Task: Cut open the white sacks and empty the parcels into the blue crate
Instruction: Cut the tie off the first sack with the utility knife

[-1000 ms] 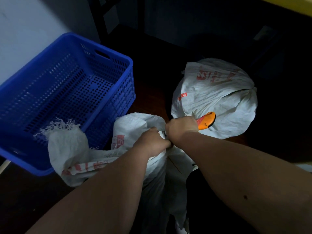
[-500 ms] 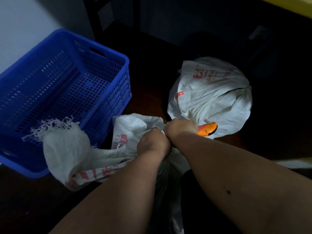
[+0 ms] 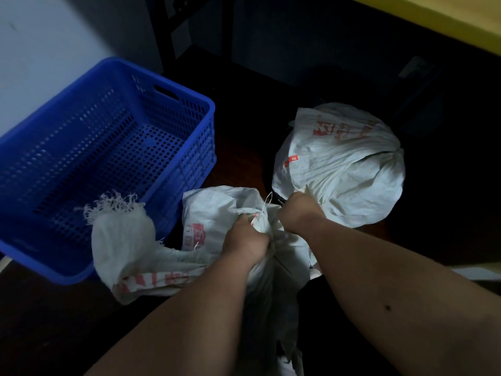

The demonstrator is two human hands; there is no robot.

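Note:
A white woven sack (image 3: 214, 213) with red print lies in front of me, its neck bunched and tied with thin string. My left hand (image 3: 245, 238) grips that bunched neck. Just to its right, my right hand (image 3: 299, 211) is a closed fist at the neck; the orange cutter seen earlier is hidden in it now. A frayed flap of a sack (image 3: 122, 234) drapes over the blue crate's (image 3: 189, 164) near corner. A second tied white sack (image 3: 341, 164) stands behind my right hand. No parcels are visible in the crate.
The blue perforated crate stands at the left against a pale wall (image 3: 54, 36). The floor (image 3: 244, 158) is dark wood. A yellow edge (image 3: 433, 20) crosses the top right. Dark furniture legs (image 3: 173, 28) stand behind the crate.
My right hand has turned and pulled in, so the orange cutter no longer shows. Both fists stay at the sack's neck, and a string end now sticks up between them.

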